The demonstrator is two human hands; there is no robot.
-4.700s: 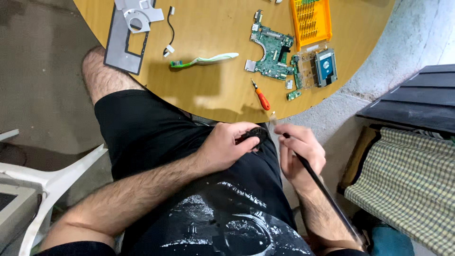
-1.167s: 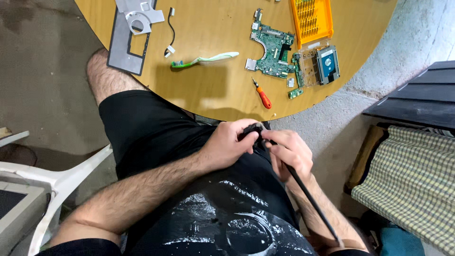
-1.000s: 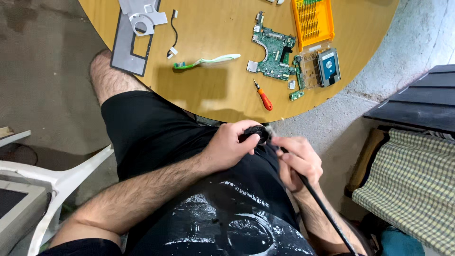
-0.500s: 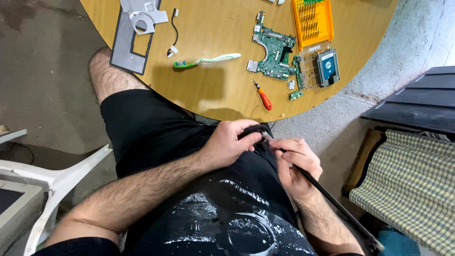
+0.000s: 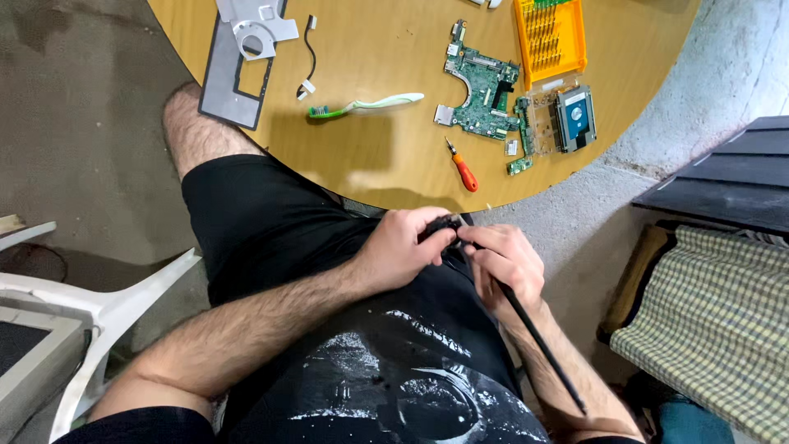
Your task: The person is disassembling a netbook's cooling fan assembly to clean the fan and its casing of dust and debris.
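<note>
Currently seated at the near edge of a round wooden table, both hands working over the lap on black shorts. Left hand closed around a small black part, fingers curled over it, thumb pressing on top. Right hand pinched shut on a long thin black tool, held like a pen; tip meeting the small black part at the point where both hands touch, shaft running back along the right forearm. Exact kind of the part: cannot tell, mostly hidden by fingers.

On the table, well apart from the hands:
- Orange-handled screwdriver, nearest the hands, close to the near table edge.
- Green circuit board, just beyond the screwdriver.
- Hard drive in a clear tray, just right of the board.
- Orange bit case, far right, open, rows of bits showing.
- Green and white toothbrush, left of the board, lying flat.
- Short black cable with white connectors, beyond the toothbrush.
- Grey plastic frame, far left, overhanging the table edge.

Off the table: white plastic chair at near left; checked cushion at right, on the floor side.
</note>
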